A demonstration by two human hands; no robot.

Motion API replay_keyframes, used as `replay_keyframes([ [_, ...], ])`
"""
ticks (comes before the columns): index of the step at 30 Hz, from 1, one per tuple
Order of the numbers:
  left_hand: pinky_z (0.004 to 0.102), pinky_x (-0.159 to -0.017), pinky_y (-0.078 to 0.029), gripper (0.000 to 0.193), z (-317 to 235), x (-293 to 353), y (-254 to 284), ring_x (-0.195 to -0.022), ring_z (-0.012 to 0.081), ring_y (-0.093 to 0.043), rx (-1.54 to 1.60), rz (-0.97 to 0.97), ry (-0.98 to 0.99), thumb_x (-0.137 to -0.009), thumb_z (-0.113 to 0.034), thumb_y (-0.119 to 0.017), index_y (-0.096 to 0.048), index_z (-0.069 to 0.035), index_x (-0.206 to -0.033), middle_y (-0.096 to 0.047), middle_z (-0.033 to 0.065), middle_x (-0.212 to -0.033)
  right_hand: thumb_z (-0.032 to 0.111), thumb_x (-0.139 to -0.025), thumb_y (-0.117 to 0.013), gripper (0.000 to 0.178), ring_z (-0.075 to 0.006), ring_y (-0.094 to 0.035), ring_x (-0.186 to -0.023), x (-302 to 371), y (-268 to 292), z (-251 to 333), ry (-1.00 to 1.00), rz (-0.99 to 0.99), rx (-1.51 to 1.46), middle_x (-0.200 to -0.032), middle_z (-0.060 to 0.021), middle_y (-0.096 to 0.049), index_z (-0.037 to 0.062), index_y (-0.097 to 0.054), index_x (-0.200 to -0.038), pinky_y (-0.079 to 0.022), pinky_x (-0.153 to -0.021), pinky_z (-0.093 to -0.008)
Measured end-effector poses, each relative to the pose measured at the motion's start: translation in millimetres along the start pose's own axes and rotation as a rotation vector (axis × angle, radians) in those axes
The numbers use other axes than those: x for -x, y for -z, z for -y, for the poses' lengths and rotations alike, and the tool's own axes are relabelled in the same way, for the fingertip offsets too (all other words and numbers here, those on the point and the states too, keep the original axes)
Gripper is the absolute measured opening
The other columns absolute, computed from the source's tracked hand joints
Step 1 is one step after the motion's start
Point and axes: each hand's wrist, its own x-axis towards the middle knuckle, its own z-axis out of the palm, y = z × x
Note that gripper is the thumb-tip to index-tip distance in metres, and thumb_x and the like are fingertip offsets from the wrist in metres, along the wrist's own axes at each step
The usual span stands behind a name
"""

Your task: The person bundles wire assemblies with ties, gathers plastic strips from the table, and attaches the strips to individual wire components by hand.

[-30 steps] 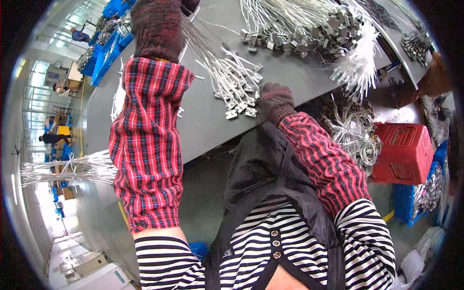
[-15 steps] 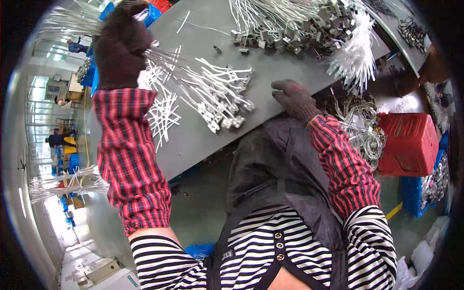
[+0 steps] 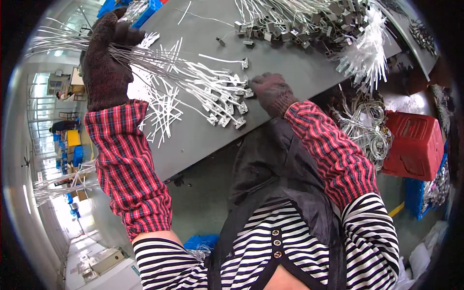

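My left hand [image 3: 107, 63], in a dark knitted glove, holds a bundle of thin wires [image 3: 154, 59] at the upper left of the grey table. The wires' loose ends trail out beyond the hand to the left. Toward the table's middle they run into white sleeves [image 3: 205, 89] with small metal end pieces [image 3: 224, 121]. One wire's end piece [image 3: 244, 63] lies apart above the others. Right beside these ends is my right hand [image 3: 273, 92], gloved too, its fingers curled; what they hold, if anything, is hidden.
Loose white tubes [image 3: 166, 116] lie scattered under the bundle. At the far side is a large heap of wires with dark metal blocks [image 3: 309, 29], beside a bunch of clear plastic strips [image 3: 365, 53]. Right of the table stand coiled wires [image 3: 365, 128] and a red stool [image 3: 413, 145].
My right hand has moved left to the metal ends, and its fingers have curled. My left hand has shifted slightly down and left with the bundle; one wire now lies separate.
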Motion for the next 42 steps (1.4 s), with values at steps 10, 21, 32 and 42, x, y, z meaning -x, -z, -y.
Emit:
replay_keyframes([
  [10, 0.0263, -0.057, -0.028, 0.038, 2, -1, 4, -0.055, 0.0058, -0.027, 0.207, -0.110, 0.133, -0.102, -0.027, -0.054, -0.062, 0.008, -0.117, -0.029, -0.0072, -0.062, 0.006, -0.087, -0.051, 0.042, -0.0349, -0.060, -0.112, -47, -3, -16, -0.085, -0.170, 0.092, -0.133, -0.0106, -0.056, 0.0127, -0.058, -0.127, -0.051, -0.092, -0.0453],
  [21, 0.0272, -0.047, -0.024, 0.036, -14, 0, 3, -0.048, 0.0071, -0.028, 0.185, 0.253, -0.095, -0.103, -0.027, -0.051, -0.066, 0.003, -0.115, -0.034, -0.0063, -0.054, 0.031, -0.094, -0.065, 0.057, -0.0301, -0.056, -0.126, -68, 73, -13, -0.102, -0.277, -0.996, -0.144, -0.0175, -0.053, 0.0067, -0.049, -0.143, -0.048, -0.104, -0.0386],
  [32, 0.0273, -0.036, -0.018, 0.049, -18, 3, -47, -0.035, 0.0081, -0.025, 0.477, 0.109, 0.067, -0.101, -0.049, -0.052, -0.067, -0.006, -0.084, -0.032, -0.0059, -0.046, 0.043, -0.083, -0.079, 0.046, -0.0138, -0.063, -0.071, -125, 157, 88, 0.230, -0.018, -1.200, -0.079, -0.0088, -0.068, 0.0044, -0.070, -0.106, -0.052, -0.068, -0.0340],
  [42, 0.0437, -0.088, -0.050, 0.063, 20, 146, 36, -0.061, 0.0137, -0.046, 0.316, -0.463, -0.244, -0.098, -0.057, -0.051, -0.065, 0.003, -0.109, -0.045, 0.0027, -0.066, 0.026, -0.084, -0.060, 0.012, -0.0332, -0.066, -0.067, -121, 129, 153, 0.518, -0.495, -0.317, -0.068, -0.0116, -0.064, 0.0170, -0.068, -0.083, -0.053, -0.059, -0.0484],
])
